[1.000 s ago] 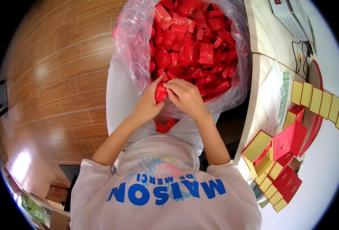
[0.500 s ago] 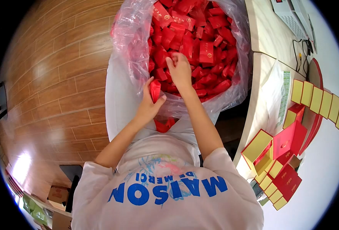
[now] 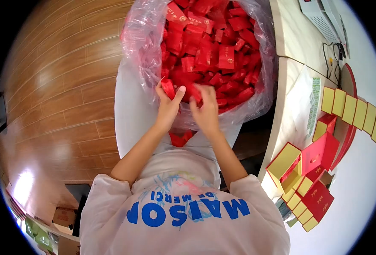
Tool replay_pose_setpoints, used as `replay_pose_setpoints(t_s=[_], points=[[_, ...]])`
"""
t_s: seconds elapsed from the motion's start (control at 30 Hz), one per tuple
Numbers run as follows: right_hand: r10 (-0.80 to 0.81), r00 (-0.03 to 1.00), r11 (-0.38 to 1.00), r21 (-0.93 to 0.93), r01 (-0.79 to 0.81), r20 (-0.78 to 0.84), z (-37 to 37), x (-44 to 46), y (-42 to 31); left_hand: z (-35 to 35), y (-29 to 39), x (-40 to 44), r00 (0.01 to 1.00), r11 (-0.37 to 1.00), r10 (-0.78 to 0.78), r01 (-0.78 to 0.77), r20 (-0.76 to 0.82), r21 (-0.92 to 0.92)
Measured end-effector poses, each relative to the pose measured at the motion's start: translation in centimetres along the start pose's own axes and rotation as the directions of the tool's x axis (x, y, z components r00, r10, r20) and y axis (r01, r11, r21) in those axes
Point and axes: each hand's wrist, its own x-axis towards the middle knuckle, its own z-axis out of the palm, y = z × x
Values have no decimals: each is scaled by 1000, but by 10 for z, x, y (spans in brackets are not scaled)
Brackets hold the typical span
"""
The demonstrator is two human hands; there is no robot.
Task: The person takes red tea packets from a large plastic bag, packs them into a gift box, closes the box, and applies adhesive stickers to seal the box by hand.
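A large clear plastic bag (image 3: 147, 63) full of small red packets (image 3: 226, 57) with gold print stands open before me. My left hand (image 3: 167, 111) is at the bag's near edge, its fingers and thumb closed round a small red packet (image 3: 167, 88). Just to its right, my right hand (image 3: 206, 111) is slightly blurred, with its fingers curled on another red packet (image 3: 192, 92). In my lap, below the bag's edge, lie more red pieces (image 3: 181, 138).
At right runs a pale table (image 3: 296, 85) bearing an open red and gold box (image 3: 285, 163), stacked red boxes (image 3: 317, 197), a row of gold-faced boxes (image 3: 350, 109) and a white device (image 3: 322, 21) with cables. Brown tiled floor (image 3: 81, 97) lies at left.
My right hand has drawn back from the middle of the packets towards my left hand, bringing a red packet. My left hand has shifted slightly, still holding its packet.
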Motion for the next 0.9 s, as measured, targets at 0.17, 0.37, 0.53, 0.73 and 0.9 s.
replay_pose_setpoints(t_s=[0.17, 0.37, 0.53, 0.73, 0.9], points=[[35, 952, 968, 228, -108, 305, -15, -26, -4, -4, 3, -3, 990, 991, -130, 130, 53, -5], [269, 939, 962, -27, -270, 213, 49, 16, 50, -29, -6, -33, 964, 959, -240, 254, 112, -128], [159, 979, 940, -324, -111, 124, 94, 28, 56, -35, 10, -52, 903, 882, -392, 424, 179, -208], [228, 973, 971, 81, -224, -38, 57, 19, 71, -38, 11, -52, 941, 932, -324, 336, 101, -136], [419, 903, 818, 393, -420, 94, -29, 10, 47, -48, 17, -18, 983, 994, 44, -61, 178, 93]])
